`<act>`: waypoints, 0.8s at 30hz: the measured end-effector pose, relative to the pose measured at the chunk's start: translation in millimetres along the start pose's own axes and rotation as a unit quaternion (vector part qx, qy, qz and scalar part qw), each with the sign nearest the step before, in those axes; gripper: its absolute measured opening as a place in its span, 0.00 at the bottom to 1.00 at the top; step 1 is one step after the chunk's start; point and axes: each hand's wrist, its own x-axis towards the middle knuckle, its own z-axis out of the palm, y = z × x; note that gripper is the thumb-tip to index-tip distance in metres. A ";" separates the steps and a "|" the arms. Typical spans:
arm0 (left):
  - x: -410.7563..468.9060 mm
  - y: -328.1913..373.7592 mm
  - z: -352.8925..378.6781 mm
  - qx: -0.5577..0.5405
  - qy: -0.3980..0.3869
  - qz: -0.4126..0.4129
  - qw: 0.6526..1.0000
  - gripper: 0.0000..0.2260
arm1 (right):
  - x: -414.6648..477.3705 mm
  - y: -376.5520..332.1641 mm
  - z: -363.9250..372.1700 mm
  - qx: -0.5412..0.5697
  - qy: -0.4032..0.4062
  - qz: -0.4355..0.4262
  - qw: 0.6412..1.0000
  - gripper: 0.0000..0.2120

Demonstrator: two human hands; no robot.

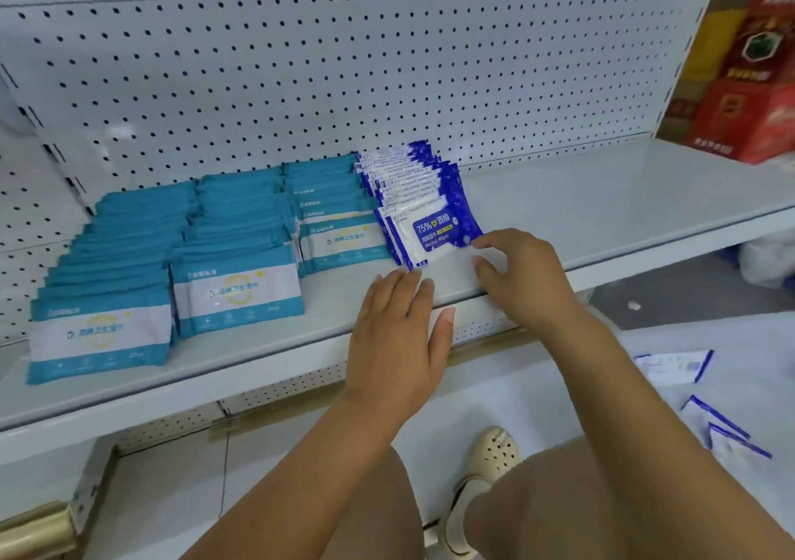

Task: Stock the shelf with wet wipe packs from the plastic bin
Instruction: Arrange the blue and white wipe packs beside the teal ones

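A row of dark blue and white wet wipe packs point(430, 224) leans back along the white shelf point(602, 215), next to three rows of teal packs point(236, 288). My right hand point(520, 275) rests fingertips on the lower right corner of the front blue pack. Flat on the shelf edge lies my left hand point(400, 331), its fingertips touching that pack's lower left corner. Neither hand grips anything. Loose blue packs point(671, 366) lie in a pale bin at the lower right.
White pegboard backs the shelf. Red and yellow boxes point(748, 64) stand at the far right end. The shelf stretch right of the blue row is bare. My shoe point(486, 473) and knees are below, over a tiled floor.
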 end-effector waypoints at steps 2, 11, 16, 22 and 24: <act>7.7 7.1 -0.3 -0.027 -0.001 0.023 0.999 0.22 | -12.9 8.3 -17.9 -0.044 -0.002 0.006 0.999 0.16; 23.1 111.9 24.4 -0.204 -0.008 0.171 0.964 0.16 | -107.1 81.3 -137.2 -0.150 0.017 0.151 0.977 0.19; 24.4 176.3 63.9 -0.252 -0.118 0.181 0.943 0.23 | -157.6 145.7 -196.5 -0.142 0.007 0.307 0.941 0.19; 3.2 220.8 133.3 -0.226 -0.257 0.153 0.927 0.23 | -193.1 233.9 -191.9 -0.120 -0.100 0.414 0.897 0.23; -1.5 227.5 155.7 -0.213 -0.302 0.129 0.920 0.27 | -190.1 259.6 -177.3 -0.107 -0.137 0.447 0.878 0.26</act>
